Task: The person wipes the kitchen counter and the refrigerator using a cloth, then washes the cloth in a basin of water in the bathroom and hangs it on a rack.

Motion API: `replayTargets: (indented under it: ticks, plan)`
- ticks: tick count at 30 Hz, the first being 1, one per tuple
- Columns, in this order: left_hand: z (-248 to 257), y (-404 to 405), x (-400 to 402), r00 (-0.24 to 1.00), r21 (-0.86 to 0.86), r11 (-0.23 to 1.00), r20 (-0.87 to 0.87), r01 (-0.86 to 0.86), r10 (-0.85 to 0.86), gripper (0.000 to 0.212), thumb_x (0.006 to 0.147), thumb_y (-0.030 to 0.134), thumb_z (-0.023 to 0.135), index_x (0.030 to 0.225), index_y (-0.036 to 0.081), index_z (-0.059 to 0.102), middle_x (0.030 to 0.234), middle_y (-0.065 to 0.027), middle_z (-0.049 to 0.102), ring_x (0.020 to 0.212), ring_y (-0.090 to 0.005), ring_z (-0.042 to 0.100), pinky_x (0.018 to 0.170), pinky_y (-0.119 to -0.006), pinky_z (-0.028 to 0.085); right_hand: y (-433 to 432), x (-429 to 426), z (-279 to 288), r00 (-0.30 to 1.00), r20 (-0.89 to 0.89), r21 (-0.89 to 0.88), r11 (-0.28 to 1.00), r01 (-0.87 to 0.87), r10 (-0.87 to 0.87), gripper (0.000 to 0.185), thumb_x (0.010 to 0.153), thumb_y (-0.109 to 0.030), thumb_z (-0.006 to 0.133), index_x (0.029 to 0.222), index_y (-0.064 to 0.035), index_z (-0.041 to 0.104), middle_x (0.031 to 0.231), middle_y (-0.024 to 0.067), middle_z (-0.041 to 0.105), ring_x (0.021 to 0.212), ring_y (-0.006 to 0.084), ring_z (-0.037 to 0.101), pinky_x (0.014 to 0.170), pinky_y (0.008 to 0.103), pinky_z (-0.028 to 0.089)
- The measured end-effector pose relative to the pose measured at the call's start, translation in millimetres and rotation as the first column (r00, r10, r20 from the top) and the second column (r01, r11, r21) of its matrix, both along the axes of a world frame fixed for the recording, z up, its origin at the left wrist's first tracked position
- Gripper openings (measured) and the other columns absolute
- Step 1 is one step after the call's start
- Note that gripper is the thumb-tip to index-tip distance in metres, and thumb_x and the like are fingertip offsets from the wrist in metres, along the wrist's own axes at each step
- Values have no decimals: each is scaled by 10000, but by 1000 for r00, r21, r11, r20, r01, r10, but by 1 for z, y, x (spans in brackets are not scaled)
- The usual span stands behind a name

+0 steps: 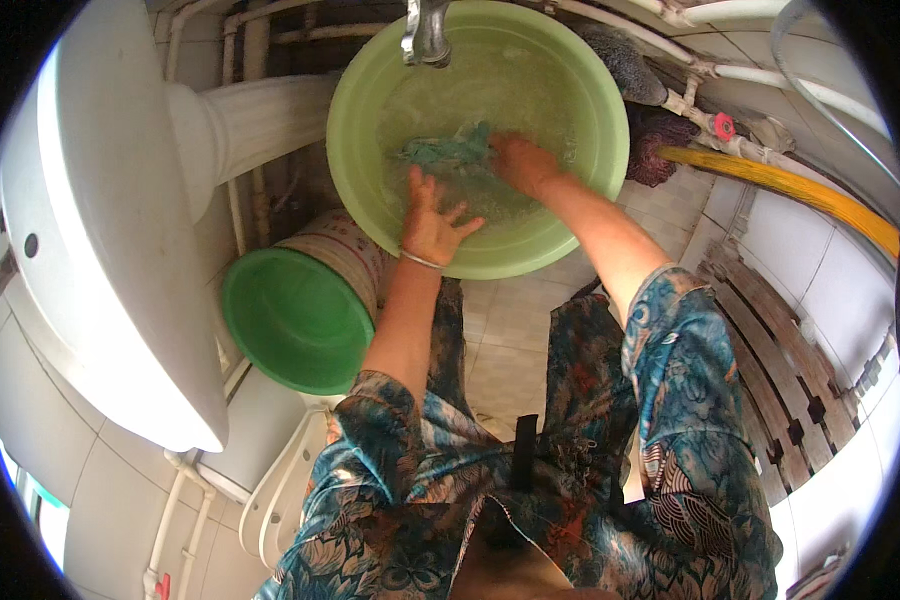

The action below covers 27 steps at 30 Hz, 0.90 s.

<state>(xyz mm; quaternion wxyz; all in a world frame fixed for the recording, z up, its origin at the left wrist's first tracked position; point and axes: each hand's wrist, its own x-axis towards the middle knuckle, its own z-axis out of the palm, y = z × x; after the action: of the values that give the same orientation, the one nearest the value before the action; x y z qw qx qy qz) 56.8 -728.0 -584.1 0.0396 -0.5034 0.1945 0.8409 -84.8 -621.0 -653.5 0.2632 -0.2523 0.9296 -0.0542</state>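
A large light green plastic basin (354, 202) holds cloudy water below a metal tap (425, 34). A wet teal cloth (446, 148) lies bunched in the water near the basin's middle. My right hand (523, 163) is at the cloth's right end, its fingers partly under water, so whether they grip the cloth cannot be told. Over the near left part of the basin, my left hand (435, 223) is spread with its palm up, just below the cloth, holding nothing. A thin bracelet (422, 259) circles the left wrist.
At the left stand a white pedestal washbasin (127, 225) and a green basin (300, 319) on a patterned bucket (341, 240). Pipes with a red valve (723, 126), a yellow hose (787, 184) and a dark mesh bundle (656, 146) are at the right, above wooden slats (776, 352).
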Motion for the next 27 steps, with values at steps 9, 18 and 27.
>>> replayTargets:
  ticks: [9,18,27]
  plan:
    - [-14,7,-31,969,228,953,-94,-202,228,645,859,495,517,1360,145,310,1352,-128,378,1182,-316,414,943,-496,392,-20,43,65,896,11,-384,829,-406,443,293,769,-298,580,947,-70,626,920,194,615,854,341,611,715,447,490]
    - [-22,-25,0,932,265,960,-317,-94,179,357,877,236,527,1185,57,500,1097,-89,565,982,-242,537,852,-375,446,-51,93,149,985,131,-741,671,25,109,192,759,-206,582,662,-41,565,621,120,565,571,316,587,489,435,462]
    - [42,18,-46,997,-126,991,60,-41,49,368,886,289,536,1164,50,504,1090,-80,573,977,-202,544,836,-366,457,-29,-11,48,968,-149,-335,911,-241,201,161,797,-172,523,881,-114,647,894,96,629,756,286,639,604,435,514]
